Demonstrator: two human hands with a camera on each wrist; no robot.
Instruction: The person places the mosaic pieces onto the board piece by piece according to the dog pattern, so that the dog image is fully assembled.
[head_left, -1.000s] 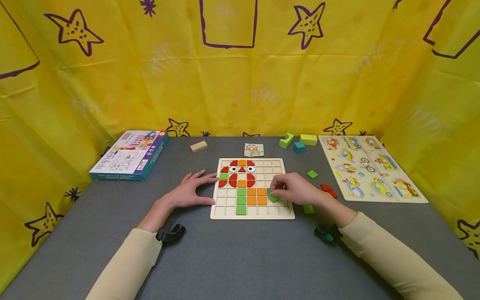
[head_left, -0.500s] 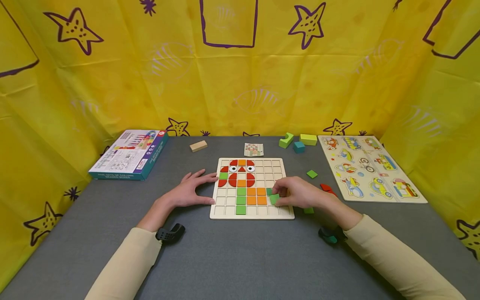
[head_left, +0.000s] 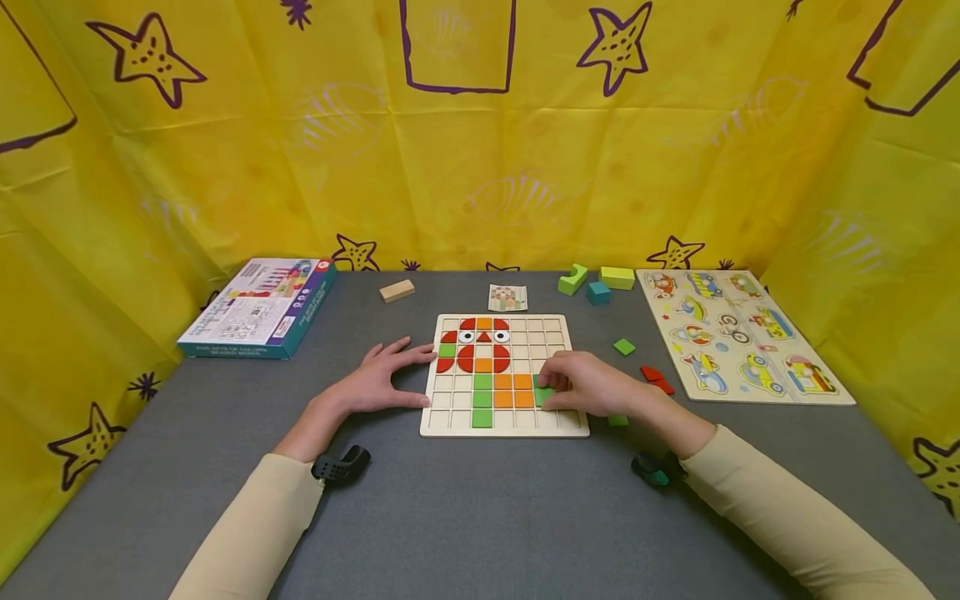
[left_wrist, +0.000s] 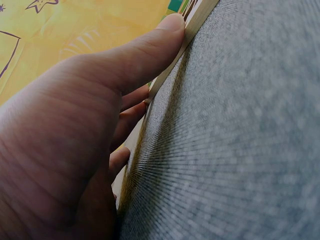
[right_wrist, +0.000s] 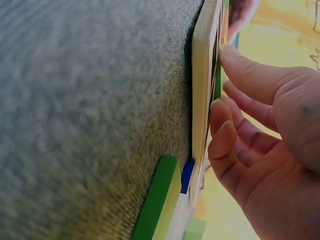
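A wooden grid board (head_left: 555, 333) lies mid-table with a figure of red, orange and green tiles on its left half. My right hand (head_left: 551, 392) is over the board's right side, thumb and curled fingers pinching a green square tile (head_left: 542, 397) set low against the cell right of the orange tiles. In the right wrist view the right hand (right_wrist: 250, 125) has its thumb tip on the green tile (right_wrist: 218, 80) at the board (right_wrist: 204, 75). My left hand (head_left: 390, 382) rests flat on the table, fingers straight. Its thumb (left_wrist: 150, 45) touches the board's left edge (left_wrist: 197, 20).
A game box (head_left: 258, 308) lies at the left and a vehicle peg puzzle (head_left: 738, 333) at the right. Coloured blocks (head_left: 596, 283), a wooden block (head_left: 397, 292) and a pattern card (head_left: 507, 298) sit behind the board. Loose green (head_left: 624, 347) and red pieces (head_left: 656, 379) lie right of it.
The right hand has brought the green tile down and slightly left, from tilted above the board to nearly flat in a cell. The left hand has stayed put.
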